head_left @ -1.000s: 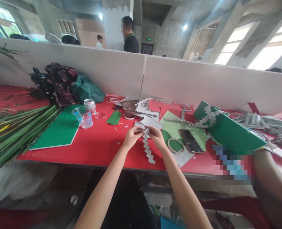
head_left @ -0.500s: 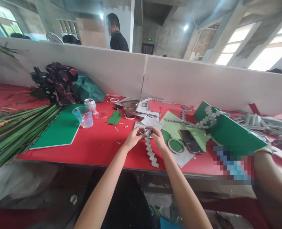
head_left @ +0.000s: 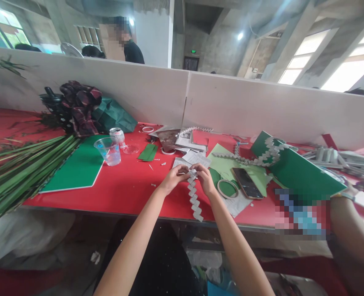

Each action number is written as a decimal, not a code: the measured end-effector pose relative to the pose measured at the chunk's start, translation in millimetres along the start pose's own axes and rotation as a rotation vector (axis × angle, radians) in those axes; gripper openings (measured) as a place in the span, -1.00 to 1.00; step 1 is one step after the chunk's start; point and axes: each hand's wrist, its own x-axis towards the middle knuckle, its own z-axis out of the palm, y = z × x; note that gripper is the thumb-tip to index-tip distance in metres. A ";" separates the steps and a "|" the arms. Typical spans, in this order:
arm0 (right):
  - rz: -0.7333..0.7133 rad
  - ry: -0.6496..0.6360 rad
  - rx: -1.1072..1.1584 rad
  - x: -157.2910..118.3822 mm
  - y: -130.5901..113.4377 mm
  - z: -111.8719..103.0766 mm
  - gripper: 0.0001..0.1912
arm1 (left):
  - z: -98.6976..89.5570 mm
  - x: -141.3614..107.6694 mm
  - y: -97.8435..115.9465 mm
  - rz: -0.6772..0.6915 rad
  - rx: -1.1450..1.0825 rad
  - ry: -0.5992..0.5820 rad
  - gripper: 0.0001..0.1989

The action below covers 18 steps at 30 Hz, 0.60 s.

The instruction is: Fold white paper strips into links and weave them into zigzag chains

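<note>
A folded paper chain (head_left: 194, 198), pale grey and zigzag in shape, hangs down between my forearms, its lower end at the front edge of the red table (head_left: 123, 185). My left hand (head_left: 175, 179) pinches the top of the chain from the left side. From the right, my right hand (head_left: 204, 176) grips the same end, fingers bent and close to the left fingertips. The exact fold between the fingertips is too small to make out. Printed paper sheets (head_left: 196, 158) lie just beyond my hands.
Right of my hands are a phone (head_left: 246, 183), a tape roll (head_left: 227, 189) and another zigzag chain (head_left: 271, 153) by a green board (head_left: 299, 174). Leftward stand a plastic cup (head_left: 108, 152), a can (head_left: 117, 135) and long green leaves (head_left: 31, 172). A co-worker's arm (head_left: 348, 222) is at far right.
The chain's lower end has swung slightly left and toward me. My hands have stayed almost in place on its top. Beyond the partition, a person has moved left.
</note>
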 end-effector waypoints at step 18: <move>0.079 -0.096 0.080 0.7 0.1 -1.5 -0.52 | -7.3 3.4 0.1 0.005 -0.080 0.294 -0.69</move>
